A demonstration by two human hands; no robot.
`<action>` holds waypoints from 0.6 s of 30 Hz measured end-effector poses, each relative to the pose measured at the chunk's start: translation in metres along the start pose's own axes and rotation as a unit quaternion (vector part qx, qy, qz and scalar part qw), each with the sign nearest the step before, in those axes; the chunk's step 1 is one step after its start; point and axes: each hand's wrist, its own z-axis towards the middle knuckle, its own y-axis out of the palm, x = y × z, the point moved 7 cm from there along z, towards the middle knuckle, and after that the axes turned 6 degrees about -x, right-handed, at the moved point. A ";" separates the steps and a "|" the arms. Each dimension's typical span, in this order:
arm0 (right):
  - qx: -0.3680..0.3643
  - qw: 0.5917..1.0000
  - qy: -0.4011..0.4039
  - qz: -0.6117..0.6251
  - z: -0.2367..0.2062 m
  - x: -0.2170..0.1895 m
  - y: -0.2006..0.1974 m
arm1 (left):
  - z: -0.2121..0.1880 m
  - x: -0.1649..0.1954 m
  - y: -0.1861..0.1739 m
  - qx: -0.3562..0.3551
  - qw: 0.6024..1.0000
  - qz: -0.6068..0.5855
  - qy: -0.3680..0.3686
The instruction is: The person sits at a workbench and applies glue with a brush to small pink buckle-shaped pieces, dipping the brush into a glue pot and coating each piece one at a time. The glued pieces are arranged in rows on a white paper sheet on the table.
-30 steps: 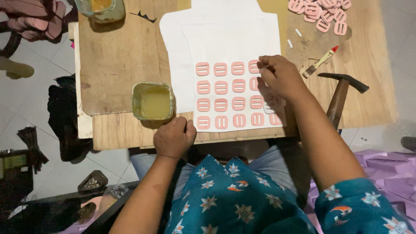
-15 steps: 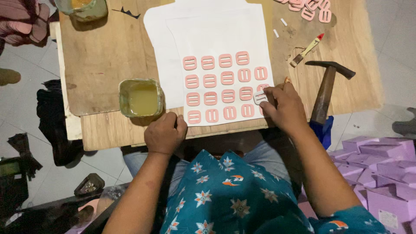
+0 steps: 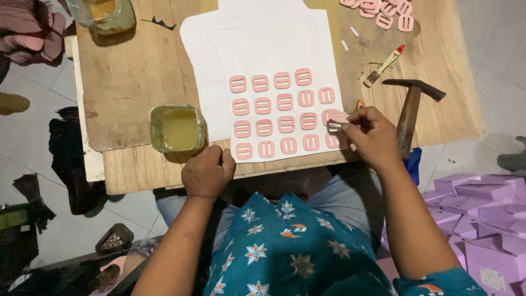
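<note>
Pinching a pink buckle-shaped piece between thumb and fingertips, the right hand works at the right edge of the white paper sheet, where rows of matching pink pieces lie in a grid; something thin and pale shows at the fingertips, but I cannot tell what it is. The left hand rests clenched on the near edge of the wooden board, grasping nothing that I can see, just beside the square yellowish cup of what looks like glue. The risks seem small but real. The held piece sits at the very margin of the sheet, so it could land half off the paper or crooked against its neighbours. A wrist brushing the near row could smear or shift pieces already laid. The cup stands near the board's near edge, close to the left knuckles, and a careless nudge might tip it toward the lap. The hammer lies just right of the working hand, its handle overhanging the near edge, and an elbow could knock it off.
</note>
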 end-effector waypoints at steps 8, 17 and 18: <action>0.000 0.993 0.046 0.109 0.026 -0.016 -0.005 | 0.001 0.000 0.000 -0.009 1.000 -0.003 0.002; -0.026 0.980 0.007 0.195 0.089 -0.019 -0.008 | 0.001 0.002 -0.002 -0.012 1.000 -0.007 -0.002; -0.035 0.972 0.002 0.231 0.096 -0.020 -0.007 | 0.003 0.002 -0.002 -0.011 1.000 -0.008 -0.002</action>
